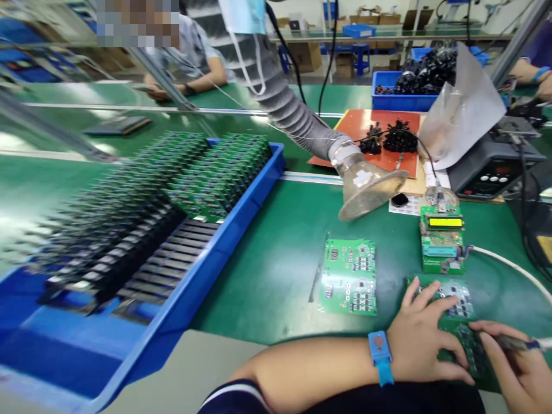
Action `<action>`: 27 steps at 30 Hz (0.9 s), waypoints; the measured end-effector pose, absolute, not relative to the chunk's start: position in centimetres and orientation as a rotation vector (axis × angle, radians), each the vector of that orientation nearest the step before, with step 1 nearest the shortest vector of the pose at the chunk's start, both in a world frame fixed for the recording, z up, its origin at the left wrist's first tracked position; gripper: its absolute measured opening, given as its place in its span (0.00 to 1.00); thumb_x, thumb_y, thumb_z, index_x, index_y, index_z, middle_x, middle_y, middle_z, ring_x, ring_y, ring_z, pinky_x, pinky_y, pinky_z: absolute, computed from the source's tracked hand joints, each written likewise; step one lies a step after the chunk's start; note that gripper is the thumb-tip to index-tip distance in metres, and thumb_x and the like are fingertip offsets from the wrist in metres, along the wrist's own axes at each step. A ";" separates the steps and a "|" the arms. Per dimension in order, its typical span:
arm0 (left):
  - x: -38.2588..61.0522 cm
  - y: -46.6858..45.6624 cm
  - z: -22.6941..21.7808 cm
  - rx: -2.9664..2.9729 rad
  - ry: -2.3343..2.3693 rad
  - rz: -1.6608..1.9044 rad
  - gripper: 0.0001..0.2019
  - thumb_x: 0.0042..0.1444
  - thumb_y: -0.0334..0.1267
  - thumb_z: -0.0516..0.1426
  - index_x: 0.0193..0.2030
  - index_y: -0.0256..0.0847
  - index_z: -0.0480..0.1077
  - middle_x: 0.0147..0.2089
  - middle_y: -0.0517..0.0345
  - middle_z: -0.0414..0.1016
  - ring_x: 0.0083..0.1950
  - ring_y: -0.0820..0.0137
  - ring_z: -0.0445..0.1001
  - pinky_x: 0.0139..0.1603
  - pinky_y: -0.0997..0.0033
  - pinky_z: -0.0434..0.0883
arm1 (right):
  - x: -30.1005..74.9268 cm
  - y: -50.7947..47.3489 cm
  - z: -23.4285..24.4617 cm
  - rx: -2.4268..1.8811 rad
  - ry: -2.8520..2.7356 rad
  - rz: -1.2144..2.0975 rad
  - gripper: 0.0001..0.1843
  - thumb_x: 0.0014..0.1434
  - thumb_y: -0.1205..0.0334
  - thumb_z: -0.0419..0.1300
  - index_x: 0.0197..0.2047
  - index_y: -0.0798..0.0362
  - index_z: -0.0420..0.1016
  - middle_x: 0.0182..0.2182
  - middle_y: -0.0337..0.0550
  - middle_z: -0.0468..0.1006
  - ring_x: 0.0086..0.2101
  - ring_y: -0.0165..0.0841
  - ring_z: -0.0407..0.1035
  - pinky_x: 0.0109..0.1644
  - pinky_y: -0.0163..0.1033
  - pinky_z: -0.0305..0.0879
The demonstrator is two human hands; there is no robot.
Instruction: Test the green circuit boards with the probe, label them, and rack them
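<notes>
My left hand, with a blue wrist strap, lies with fingers spread over a green circuit board near the table's front edge. The fingers hide part of that board. At the lower right, my right hand is closed around a slim pen-like probe on a white cable. The probe points at the board, but its tip is hard to make out. Left of my hands, a second circuit board lies flat. Behind them sits a small green device board with a lit yellow display.
A large blue tray at left holds rows of upright circuit boards. A fume hose hangs over the table, its hood low. A grey control box stands back right. Another person sits across the table.
</notes>
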State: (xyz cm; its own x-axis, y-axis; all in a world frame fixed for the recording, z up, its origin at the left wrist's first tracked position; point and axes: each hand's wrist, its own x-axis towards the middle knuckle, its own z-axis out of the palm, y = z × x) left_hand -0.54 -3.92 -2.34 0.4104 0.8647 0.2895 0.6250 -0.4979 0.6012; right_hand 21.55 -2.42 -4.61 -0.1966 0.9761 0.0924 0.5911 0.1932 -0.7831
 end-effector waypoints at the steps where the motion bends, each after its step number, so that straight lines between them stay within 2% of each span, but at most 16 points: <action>1: -0.7 -3.8 -2.3 2.251 1.258 0.812 0.16 0.51 0.58 0.59 0.38 0.53 0.79 0.67 0.58 0.59 0.71 0.52 0.45 0.68 0.43 0.38 | 21.2 -2.5 -4.3 -1.467 -1.880 0.799 0.14 0.58 0.51 0.57 0.43 0.50 0.72 0.40 0.48 0.78 0.43 0.43 0.72 0.46 0.47 0.71; 6: -0.9 -3.5 -2.3 2.190 1.230 0.805 0.17 0.51 0.59 0.58 0.36 0.51 0.77 0.68 0.56 0.57 0.71 0.52 0.44 0.67 0.39 0.38 | 19.5 -2.4 -3.2 -1.418 -1.863 0.780 0.09 0.62 0.57 0.54 0.44 0.50 0.69 0.40 0.46 0.76 0.43 0.38 0.71 0.47 0.41 0.68; 9: -0.8 -3.4 -1.9 2.187 1.289 0.738 0.19 0.48 0.57 0.61 0.40 0.45 0.74 0.69 0.49 0.54 0.71 0.52 0.45 0.67 0.38 0.42 | 18.6 -2.3 -2.6 -1.383 -1.846 0.799 0.07 0.63 0.59 0.53 0.43 0.49 0.68 0.39 0.44 0.76 0.42 0.36 0.72 0.46 0.40 0.68; 12: -0.8 -3.1 -1.2 2.178 1.396 0.669 0.28 0.41 0.52 0.67 0.46 0.39 0.70 0.70 0.39 0.50 0.71 0.48 0.42 0.66 0.38 0.48 | 17.9 -2.2 -2.1 -1.361 -1.818 0.812 0.05 0.64 0.61 0.52 0.42 0.49 0.67 0.38 0.44 0.76 0.41 0.35 0.72 0.46 0.40 0.68; 14: -0.9 -2.8 -0.8 2.196 1.452 0.613 0.36 0.38 0.50 0.69 0.54 0.38 0.66 0.71 0.36 0.45 0.71 0.45 0.39 0.64 0.37 0.52 | 17.7 -2.0 -1.9 -1.361 -1.803 0.821 0.05 0.64 0.62 0.52 0.43 0.49 0.66 0.38 0.44 0.76 0.41 0.34 0.71 0.46 0.40 0.67; 17: -1.0 -2.4 -0.2 2.268 1.484 0.487 0.48 0.38 0.55 0.67 0.65 0.38 0.55 0.71 0.33 0.42 0.71 0.43 0.39 0.61 0.37 0.56 | 17.5 -1.9 -1.6 -1.362 -1.789 0.833 0.05 0.64 0.63 0.52 0.43 0.49 0.66 0.39 0.44 0.75 0.42 0.34 0.71 0.46 0.39 0.67; 21: -0.9 -1.8 0.7 2.328 1.495 0.291 0.60 0.31 0.65 0.65 0.68 0.33 0.50 0.70 0.26 0.42 0.71 0.41 0.39 0.62 0.39 0.54 | 17.4 -1.9 -1.2 -1.369 -1.771 0.842 0.05 0.64 0.64 0.52 0.43 0.50 0.66 0.39 0.44 0.76 0.42 0.34 0.71 0.46 0.39 0.67; 27: -0.8 -1.0 1.6 2.336 1.516 0.172 0.60 0.28 0.63 0.66 0.67 0.37 0.54 0.70 0.25 0.44 0.69 0.40 0.46 0.62 0.40 0.54 | 17.2 -1.8 -1.3 -1.354 -1.754 0.796 0.04 0.63 0.66 0.52 0.40 0.50 0.66 0.36 0.43 0.76 0.39 0.34 0.72 0.43 0.39 0.67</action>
